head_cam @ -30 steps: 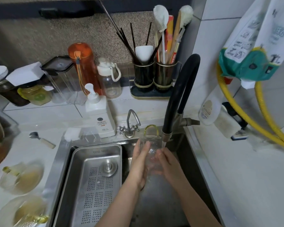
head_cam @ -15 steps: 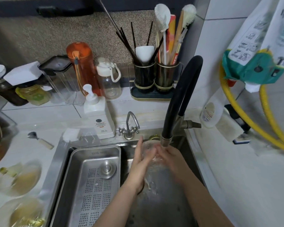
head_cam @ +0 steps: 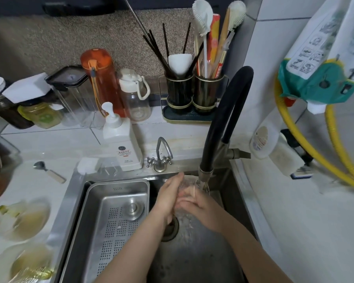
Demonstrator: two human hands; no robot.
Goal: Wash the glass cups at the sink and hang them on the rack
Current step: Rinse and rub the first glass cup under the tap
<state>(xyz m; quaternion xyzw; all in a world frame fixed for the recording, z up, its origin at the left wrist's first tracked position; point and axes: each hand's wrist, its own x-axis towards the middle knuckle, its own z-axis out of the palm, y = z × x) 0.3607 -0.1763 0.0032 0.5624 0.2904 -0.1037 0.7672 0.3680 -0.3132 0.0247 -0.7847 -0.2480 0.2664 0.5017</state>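
**Two hands around one glass cup under the tap**

One clear glass cup (head_cam: 189,185) sits between both hands, right below the metal spout of the black gooseneck faucet (head_cam: 225,119), with water running onto it. The left hand (head_cam: 169,198) presses against its left side, fingers fairly straight and pointing up. The right hand (head_cam: 200,203) wraps it from the right, fingers curled across the glass. All this is over the dark, wet basin of the steel sink (head_cam: 200,256), just above the round drain (head_cam: 171,227). To the left a perforated steel tray (head_cam: 112,223) fills the other half. Behind the rim stand a white pump soap bottle (head_cam: 122,144) and a small chrome tap (head_cam: 161,155). Farther back, two dark cylindrical utensil holders (head_cam: 192,92) bristle with chopsticks and brushes.
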